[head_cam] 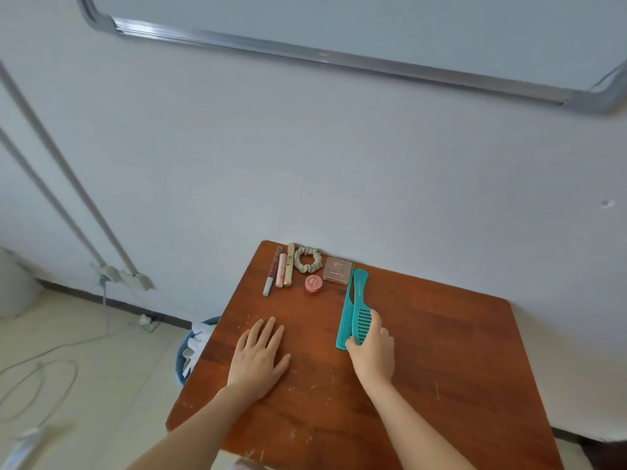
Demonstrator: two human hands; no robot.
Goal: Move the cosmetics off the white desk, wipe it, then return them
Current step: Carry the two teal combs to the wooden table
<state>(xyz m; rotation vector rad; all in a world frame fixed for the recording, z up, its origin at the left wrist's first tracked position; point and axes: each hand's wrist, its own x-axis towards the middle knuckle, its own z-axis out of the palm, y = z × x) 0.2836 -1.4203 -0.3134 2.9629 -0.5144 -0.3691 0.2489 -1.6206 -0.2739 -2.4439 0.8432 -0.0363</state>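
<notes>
The right hand [371,352] lay over the near ends of two teal combs [354,308], its fingers [376,322] curled round the wide-toothed one, thumb beneath; whether the hold was firm or only resting could not be told. The left hand [259,356] was pressed flat on the brown table [441,351], fingers spread and holding nothing. The other cosmetics stood in a tidy row along the far edge by the wall: three slim tubes [280,273] side by side, a pale scrunchie [307,259] just beside them, a small round pink pot [313,283] in front of it, and a square compact [337,270] next to the comb tips. No white desk was in view, and no cloth either, so this brown top looked to be the place where the things were parked, with the combs being set down or lined up last; whether the wiping was done could not be judged. The next move would call for letting go of the combs cleanly so they stayed parallel and clear of the compact, then fetching a cloth or starting the carry back, one or two small pieces at a time, since the tubes would roll. At the table's left side a blue bin [181,354] on the floor held crumpled white paper [195,337]
</notes>
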